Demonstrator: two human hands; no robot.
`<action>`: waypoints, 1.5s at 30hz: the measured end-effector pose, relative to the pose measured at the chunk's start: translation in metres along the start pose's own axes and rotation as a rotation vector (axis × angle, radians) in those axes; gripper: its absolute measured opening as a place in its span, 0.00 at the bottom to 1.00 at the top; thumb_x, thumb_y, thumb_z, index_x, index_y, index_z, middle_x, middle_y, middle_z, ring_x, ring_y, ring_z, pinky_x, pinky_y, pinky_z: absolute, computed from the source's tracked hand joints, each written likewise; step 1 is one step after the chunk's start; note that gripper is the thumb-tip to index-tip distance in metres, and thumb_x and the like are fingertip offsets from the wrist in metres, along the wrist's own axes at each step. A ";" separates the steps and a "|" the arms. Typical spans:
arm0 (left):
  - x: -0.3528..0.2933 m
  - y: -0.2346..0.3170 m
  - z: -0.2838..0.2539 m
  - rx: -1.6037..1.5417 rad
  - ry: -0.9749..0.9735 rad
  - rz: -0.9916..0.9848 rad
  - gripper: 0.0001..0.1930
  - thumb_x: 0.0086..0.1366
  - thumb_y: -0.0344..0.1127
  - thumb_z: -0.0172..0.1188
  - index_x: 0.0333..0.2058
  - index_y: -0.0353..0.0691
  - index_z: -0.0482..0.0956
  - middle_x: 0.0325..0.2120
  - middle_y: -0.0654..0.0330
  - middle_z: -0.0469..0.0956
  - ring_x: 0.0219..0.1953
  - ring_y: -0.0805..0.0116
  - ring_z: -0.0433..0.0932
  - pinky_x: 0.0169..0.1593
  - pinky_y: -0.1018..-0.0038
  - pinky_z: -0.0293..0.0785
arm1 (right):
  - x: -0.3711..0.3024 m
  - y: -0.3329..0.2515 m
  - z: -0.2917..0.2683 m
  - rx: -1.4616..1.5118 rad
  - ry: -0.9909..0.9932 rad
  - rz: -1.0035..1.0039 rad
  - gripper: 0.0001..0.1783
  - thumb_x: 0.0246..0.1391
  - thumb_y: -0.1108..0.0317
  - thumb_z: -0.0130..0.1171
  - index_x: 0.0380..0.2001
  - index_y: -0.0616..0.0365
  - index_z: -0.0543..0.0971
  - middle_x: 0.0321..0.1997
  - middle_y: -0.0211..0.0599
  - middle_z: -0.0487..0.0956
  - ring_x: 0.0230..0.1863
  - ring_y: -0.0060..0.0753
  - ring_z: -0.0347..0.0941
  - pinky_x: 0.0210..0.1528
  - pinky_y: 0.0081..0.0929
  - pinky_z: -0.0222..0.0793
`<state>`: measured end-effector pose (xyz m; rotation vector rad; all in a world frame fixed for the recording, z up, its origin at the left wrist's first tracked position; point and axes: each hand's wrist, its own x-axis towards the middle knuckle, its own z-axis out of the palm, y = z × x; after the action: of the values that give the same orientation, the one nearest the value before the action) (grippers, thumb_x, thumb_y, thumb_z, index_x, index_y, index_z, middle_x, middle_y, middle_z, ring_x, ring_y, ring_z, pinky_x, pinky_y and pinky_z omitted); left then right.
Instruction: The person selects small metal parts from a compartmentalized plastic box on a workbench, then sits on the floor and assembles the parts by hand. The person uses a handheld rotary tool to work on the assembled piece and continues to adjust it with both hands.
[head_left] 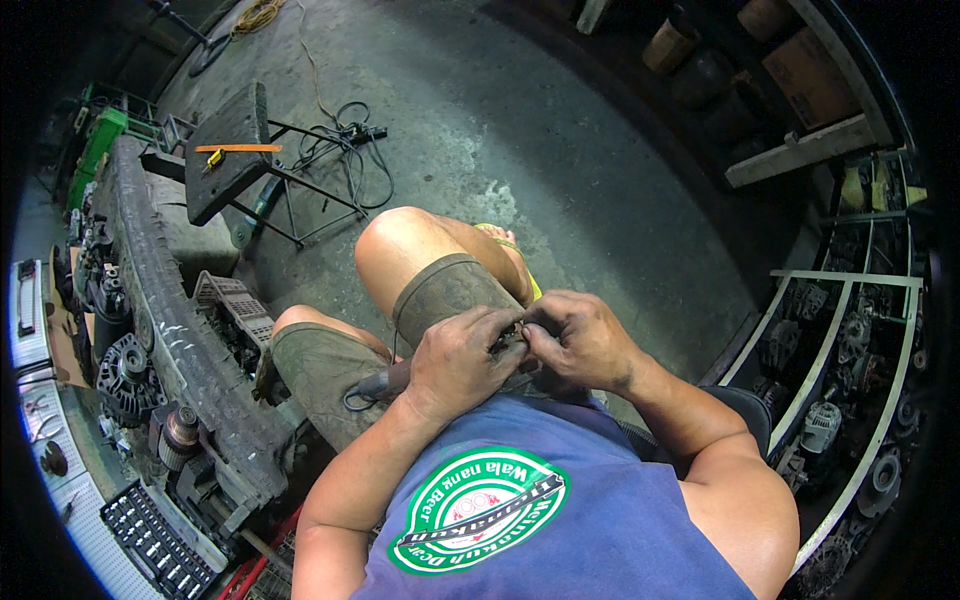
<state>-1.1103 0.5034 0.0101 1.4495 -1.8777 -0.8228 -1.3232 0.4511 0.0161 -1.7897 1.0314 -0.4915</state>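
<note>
Both hands meet above my lap, fingers bent and pinching at a small dark metal part [516, 331] that is mostly hidden between them. My left hand [458, 358] is closed round its near side, thumb and fingertips together. From the other side, my right hand [578, 338] pinches at the same part with thumb and forefinger. Under my left wrist, a brown cylindrical handle [381, 384] with a dark wire loop at its end rests on my thigh. The fingers cover the part's shape, so its kind cannot be made out.
A worn workbench [165, 330] at left carries an alternator [130, 372], an armature [180, 432] and a socket set [160, 540]. A black folding stool [225, 165] holds an orange strip. Cables [355, 150] lie coiled on the floor. Metal shelves [850, 290] with parts stand at right.
</note>
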 end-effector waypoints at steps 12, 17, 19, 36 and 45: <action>0.000 0.000 -0.001 0.019 0.007 0.028 0.17 0.61 0.36 0.79 0.47 0.40 0.88 0.36 0.53 0.88 0.36 0.53 0.89 0.41 0.62 0.86 | 0.004 0.019 -0.012 0.403 0.015 0.434 0.15 0.68 0.70 0.64 0.54 0.66 0.83 0.41 0.35 0.85 0.46 0.28 0.83 0.47 0.32 0.81; 0.001 -0.002 -0.001 0.020 0.025 0.039 0.18 0.60 0.37 0.80 0.47 0.40 0.88 0.34 0.52 0.87 0.33 0.53 0.89 0.39 0.62 0.85 | 0.003 0.040 -0.024 0.798 0.104 0.599 0.23 0.69 0.78 0.59 0.64 0.80 0.74 0.58 0.50 0.82 0.52 0.36 0.85 0.55 0.30 0.85; 0.001 -0.001 0.000 0.031 0.032 0.057 0.18 0.60 0.37 0.81 0.47 0.40 0.88 0.34 0.53 0.87 0.33 0.53 0.88 0.39 0.61 0.85 | 0.000 0.044 -0.026 0.852 0.101 0.662 0.22 0.71 0.78 0.58 0.64 0.80 0.74 0.58 0.51 0.83 0.53 0.35 0.86 0.54 0.29 0.86; 0.001 0.002 -0.001 -0.003 -0.024 -0.030 0.17 0.62 0.40 0.78 0.47 0.40 0.88 0.38 0.53 0.88 0.38 0.51 0.89 0.44 0.61 0.86 | -0.002 0.027 -0.040 0.249 -0.046 0.242 0.18 0.66 0.75 0.66 0.58 0.69 0.85 0.48 0.45 0.90 0.49 0.31 0.86 0.57 0.33 0.82; 0.001 0.001 0.001 -0.023 -0.009 -0.027 0.16 0.61 0.36 0.79 0.46 0.41 0.89 0.38 0.54 0.88 0.39 0.52 0.90 0.44 0.62 0.86 | 0.007 0.027 -0.061 0.770 0.088 0.368 0.24 0.65 0.70 0.71 0.58 0.77 0.80 0.50 0.48 0.88 0.48 0.31 0.84 0.54 0.31 0.84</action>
<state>-1.1119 0.5024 0.0098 1.4617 -1.8533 -0.8627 -1.3742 0.4074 0.0186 -0.8854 1.0156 -0.6292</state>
